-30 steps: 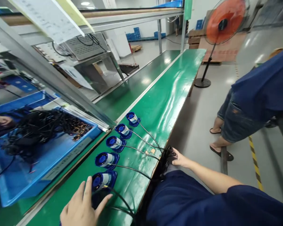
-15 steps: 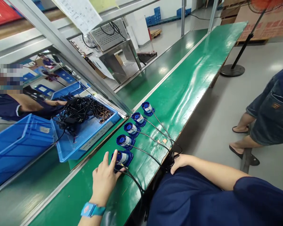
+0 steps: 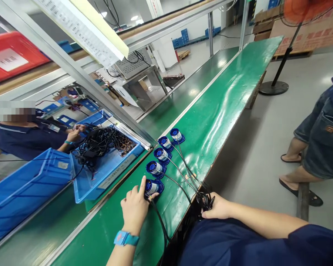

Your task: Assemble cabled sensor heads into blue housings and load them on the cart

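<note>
Several blue coil spools with black leads lie in a row on the green bench (image 3: 224,99). My left hand (image 3: 134,208) rests on the nearest spool (image 3: 154,187), fingers curled round it and the index finger laid over its top. My right hand (image 3: 218,207) is at the bench's front edge, closed on the bundle of black wires (image 3: 204,198) where the leads gather. The other spools (image 3: 162,155) stand untouched beyond my left hand.
A blue tray (image 3: 105,171) of tangled black cables and a blue bin (image 3: 22,184) sit left, across a metal rail. A co-worker sits behind them. Another person's legs (image 3: 310,155) stand on the floor right, near a fan stand (image 3: 274,87).
The view swung left and down. My left hand has closed more tightly on the nearest spool. My right hand has pulled the wire bundle slightly toward me.
</note>
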Tool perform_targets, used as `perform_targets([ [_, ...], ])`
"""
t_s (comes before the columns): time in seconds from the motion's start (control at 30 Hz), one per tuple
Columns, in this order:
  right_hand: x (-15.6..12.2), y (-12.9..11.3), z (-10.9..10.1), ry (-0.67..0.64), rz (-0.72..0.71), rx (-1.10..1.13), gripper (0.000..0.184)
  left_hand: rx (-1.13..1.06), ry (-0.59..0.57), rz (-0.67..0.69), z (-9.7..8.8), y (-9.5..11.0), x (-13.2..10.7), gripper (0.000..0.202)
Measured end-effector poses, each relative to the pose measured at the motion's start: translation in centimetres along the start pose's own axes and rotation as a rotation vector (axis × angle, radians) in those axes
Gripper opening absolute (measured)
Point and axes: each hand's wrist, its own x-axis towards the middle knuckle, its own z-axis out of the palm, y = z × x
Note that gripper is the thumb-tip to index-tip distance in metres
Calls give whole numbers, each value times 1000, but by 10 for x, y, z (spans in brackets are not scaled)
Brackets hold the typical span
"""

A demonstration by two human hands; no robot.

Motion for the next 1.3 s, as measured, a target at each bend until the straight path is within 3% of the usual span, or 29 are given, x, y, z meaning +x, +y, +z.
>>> perform_targets([
  [0.13,-6,-45,-23,51,-32,19,10,-12,-16,-6,-7,15,10,77],
  [0.3,10,-100,-79,127,80,179,25,-16,-32,-5,-17,40,28,76],
  [0.4,31,-113,-119,258,156,284,36,-31,-27,-9,-21,56,39,76],
  [0.5,53,-117,-156,345,271,224,45,-66,-5,-29,-24,68,50,78],
  [0.57,65,-117,-175,456,294,48,48,-100,6,-40,-25,73,59,79],
  [0.63,72,-115,-186,595,237,-297,50,-145,12,-49,-24,76,67,78],
  [0.73,75,-107,-189,760,165,-782,58,-208,61,-66,-20,78,76,79],
  [0.8,71,-97,-184,835,103,-937,60,-230,137,-83,-16,75,73,85],
  [0.9,58,-72,-177,908,-70,-1022,62,-306,250,-94,-15,65,41,84],
  [1.0,39,-41,-172,964,-211,-939,67,-595,265,-82,-20,56,-32,45],
  [1.03,34,-31,-171,953,-230,-898,69,-724,205,-89,-21,53,-62,35],
  [1.1,24,-15,-168,899,-233,-839,71,-947,-114,-107,-16,49,-121,38],
  [1.17,16,-5,-163,856,-237,-806,72,-1032,-405,-174,-2,49,-167,41],
  [1.23,5,2,-151,893,-289,-770,68,-1051,-536,-247,20,59,-191,54],
  [1.3,-9,12,-131,1006,-376,-740,57,-1118,-569,-292,41,79,-193,67],
])
